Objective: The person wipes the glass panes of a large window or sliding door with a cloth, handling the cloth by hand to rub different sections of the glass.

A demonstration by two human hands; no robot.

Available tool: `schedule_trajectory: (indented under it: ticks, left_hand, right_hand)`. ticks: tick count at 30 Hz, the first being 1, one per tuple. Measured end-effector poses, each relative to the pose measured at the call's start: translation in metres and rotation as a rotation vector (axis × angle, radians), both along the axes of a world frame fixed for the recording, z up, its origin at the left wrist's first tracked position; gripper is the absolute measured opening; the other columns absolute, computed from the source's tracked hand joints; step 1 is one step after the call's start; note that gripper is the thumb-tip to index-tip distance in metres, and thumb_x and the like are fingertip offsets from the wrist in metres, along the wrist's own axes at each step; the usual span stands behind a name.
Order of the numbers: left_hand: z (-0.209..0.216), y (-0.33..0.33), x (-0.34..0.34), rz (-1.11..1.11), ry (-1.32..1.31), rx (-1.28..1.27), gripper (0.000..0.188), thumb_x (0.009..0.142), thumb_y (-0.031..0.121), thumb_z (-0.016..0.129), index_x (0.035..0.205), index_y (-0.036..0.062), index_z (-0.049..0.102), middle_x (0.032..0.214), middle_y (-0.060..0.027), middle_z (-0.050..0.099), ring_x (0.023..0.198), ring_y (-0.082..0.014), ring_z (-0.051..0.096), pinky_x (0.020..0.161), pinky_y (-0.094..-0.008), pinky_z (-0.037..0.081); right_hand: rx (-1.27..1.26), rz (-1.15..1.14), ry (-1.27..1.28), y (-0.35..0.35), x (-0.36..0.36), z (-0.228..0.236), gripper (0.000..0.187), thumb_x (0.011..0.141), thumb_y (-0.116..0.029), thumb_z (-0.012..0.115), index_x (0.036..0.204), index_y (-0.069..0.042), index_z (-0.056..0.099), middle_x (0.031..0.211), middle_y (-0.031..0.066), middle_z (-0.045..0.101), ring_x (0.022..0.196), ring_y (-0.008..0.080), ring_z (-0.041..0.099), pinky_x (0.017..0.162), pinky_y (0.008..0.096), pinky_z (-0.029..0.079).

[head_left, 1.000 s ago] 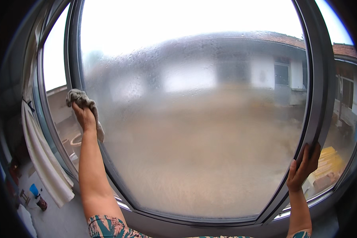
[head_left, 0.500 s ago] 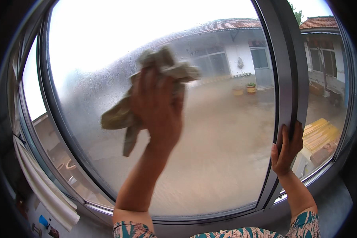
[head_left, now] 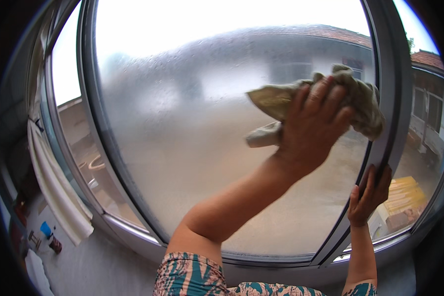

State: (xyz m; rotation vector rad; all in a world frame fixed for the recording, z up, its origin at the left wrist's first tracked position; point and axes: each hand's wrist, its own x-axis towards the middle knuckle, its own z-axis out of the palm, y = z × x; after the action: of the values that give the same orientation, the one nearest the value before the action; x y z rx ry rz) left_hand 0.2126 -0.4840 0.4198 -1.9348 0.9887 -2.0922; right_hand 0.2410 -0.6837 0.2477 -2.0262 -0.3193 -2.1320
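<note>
A large window pane (head_left: 182,163), fogged and dotted with wet drops, fills the middle of the view. Against its upper right part my left hand (head_left: 313,121) presses a crumpled grey-green cloth (head_left: 365,103), with fingers bent over it. One folded corner of the cloth sticks out to the left, and its right end reaches the dark metal window frame (head_left: 392,113). Lower down on that upright frame, my right hand (head_left: 370,195) grips the edge, thumb on the near left side and fingers wrapped around.
A pale curtain (head_left: 59,182) hangs at the left, beside a narrower pane. On the floor below it are a blue object (head_left: 45,228) and a dark can-like container (head_left: 55,244). Through the glass show a tile-roofed building (head_left: 311,37) and yellow sheeting (head_left: 404,197).
My left hand has swept the cloth rightward across the pane, from left of the middle to the right frame. My right hand stays on the frame. The view has shifted left.
</note>
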Motion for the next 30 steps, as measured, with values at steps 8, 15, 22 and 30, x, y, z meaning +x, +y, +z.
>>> schedule_trajectory:
  ticks: [8,15,22,30]
  left_hand:
    - [0.011,0.215,-0.062,0.284,-0.088,-0.348,0.051,0.083,0.006,0.062,0.130,0.0098,0.043,0.139,-0.0156,0.040,0.133,-0.0358,0.035,0.106,-0.0501,0.032]
    - [0.010,0.378,-0.103,0.383,-0.116,-0.667,0.047,0.093,0.005,0.045,0.138,0.0008,0.034,0.137,-0.0206,0.041,0.127,-0.0360,0.041,0.108,-0.0418,0.030]
    - [-0.024,0.451,-0.098,0.079,-0.123,-1.036,0.044,0.093,0.013,0.048,0.133,-0.0008,0.038,0.133,-0.0184,0.045,0.122,-0.0327,0.043,0.105,-0.0368,0.030]
    - [-0.060,0.299,-0.083,0.176,-0.106,-0.892,0.047,0.098,0.018,0.045,0.138,-0.0036,0.033,0.140,-0.0200,0.039,0.130,-0.0288,0.038,0.109,-0.0366,0.028]
  right_hand:
    - [-0.062,0.029,-0.044,-0.001,-0.007,0.011,0.051,0.096,-0.030,0.037,0.140,-0.005,0.039,0.144,0.0252,0.032,0.131,0.0430,0.033,0.107,0.0512,0.025]
    - [-0.044,0.054,-0.078,0.004,0.003,0.006,0.049,0.095,-0.026,0.038,0.139,-0.006,0.040,0.143,0.0227,0.035,0.131,0.0407,0.035,0.108,0.0503,0.025]
    - [-0.051,0.061,-0.037,0.001,0.005,0.005,0.051,0.093,-0.027,0.040,0.139,-0.003,0.040,0.142,0.0271,0.034,0.129,0.0443,0.036,0.106,0.0512,0.027]
    - [-0.014,0.072,-0.023,-0.001,0.000,0.007,0.052,0.094,-0.032,0.039,0.137,-0.003,0.043,0.142,0.0290,0.032,0.129,0.0467,0.034,0.105,0.0523,0.026]
